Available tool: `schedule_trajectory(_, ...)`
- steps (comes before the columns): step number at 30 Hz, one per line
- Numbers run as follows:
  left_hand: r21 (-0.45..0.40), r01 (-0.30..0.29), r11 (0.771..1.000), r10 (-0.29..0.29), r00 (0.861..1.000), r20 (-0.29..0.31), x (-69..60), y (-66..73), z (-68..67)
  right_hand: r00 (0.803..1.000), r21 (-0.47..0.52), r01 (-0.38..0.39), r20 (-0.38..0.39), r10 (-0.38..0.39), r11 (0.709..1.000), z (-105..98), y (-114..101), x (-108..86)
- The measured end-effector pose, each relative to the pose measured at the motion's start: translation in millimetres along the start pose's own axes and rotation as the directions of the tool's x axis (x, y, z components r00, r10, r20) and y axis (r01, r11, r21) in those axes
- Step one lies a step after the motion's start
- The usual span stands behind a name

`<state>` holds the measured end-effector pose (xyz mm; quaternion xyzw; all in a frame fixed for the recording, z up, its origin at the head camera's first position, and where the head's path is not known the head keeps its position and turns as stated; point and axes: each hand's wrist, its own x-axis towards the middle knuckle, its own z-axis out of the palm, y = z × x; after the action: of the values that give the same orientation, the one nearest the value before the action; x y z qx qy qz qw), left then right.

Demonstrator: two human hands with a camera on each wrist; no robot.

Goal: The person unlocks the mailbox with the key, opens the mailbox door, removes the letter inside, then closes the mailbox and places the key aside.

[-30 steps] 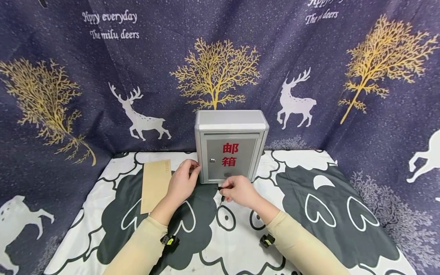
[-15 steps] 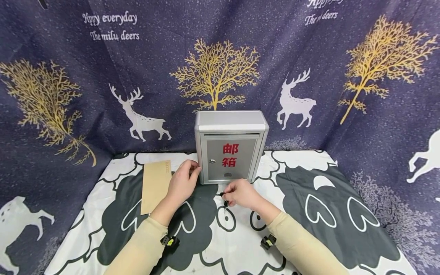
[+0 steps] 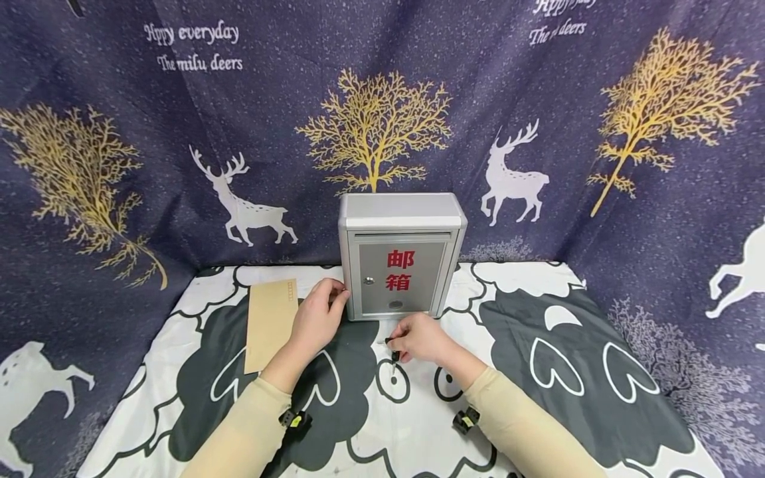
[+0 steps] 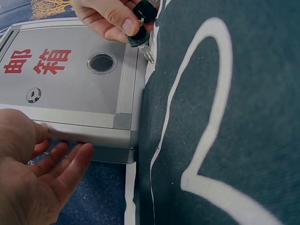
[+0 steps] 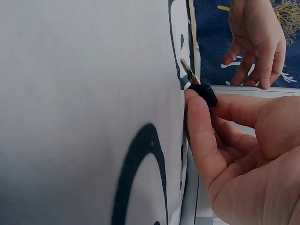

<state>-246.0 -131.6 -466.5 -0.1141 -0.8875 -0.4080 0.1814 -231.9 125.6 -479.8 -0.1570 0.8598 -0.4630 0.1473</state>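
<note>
A grey metal mailbox (image 3: 418,242) with red characters stands upright at the back of the table, its door closed. On the door's left side sits a round keyhole lock (image 4: 33,95). My left hand (image 3: 318,315) rests against the mailbox's left edge, thumb at the front frame and the other fingers loosely extended along the side. Low in front of the box, my right hand (image 3: 423,338) pinches a black-headed key (image 5: 206,95) between thumb and index finger. A second black-headed key (image 4: 138,38) dangles from the same ring, blade pointing down.
A brown paper envelope (image 3: 270,325) lies flat on the table left of my left hand. The tabletop is covered by a black-and-white patterned cloth (image 3: 430,431). Behind the mailbox hangs a dark blue curtain (image 3: 382,40) with deer and trees.
My right hand has drawn slightly down and toward me with the keys, away from the mailbox's lower front. The left hand has stayed at the box's side.
</note>
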Motion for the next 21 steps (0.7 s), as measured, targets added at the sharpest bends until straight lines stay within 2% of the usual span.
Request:
schedule_trajectory(6, 0.0, 0.002, 1.0, -0.002, 1.0, 0.0, -0.1, 0.0, 0.2, 1.0, -0.01, 0.007, -0.007, -0.007, 1.0, 0.5, -0.9, -0.8)
schedule_trajectory(13, -0.004, -0.004, 1.0, 0.004, 1.0, 0.008, 0.4, -0.1, -0.5, 1.0, -0.107, 0.0, -0.02, -0.002, 0.994, 2.4, -2.2, -0.8)
schedule_trajectory(21, 0.002, -0.018, 1.0, 0.018, 1.0, 0.001, 0.5, -1.4, -0.3, 1.0, -0.17, -0.003, -0.025, -0.001, 0.985, 2.7, -7.5, -2.3)
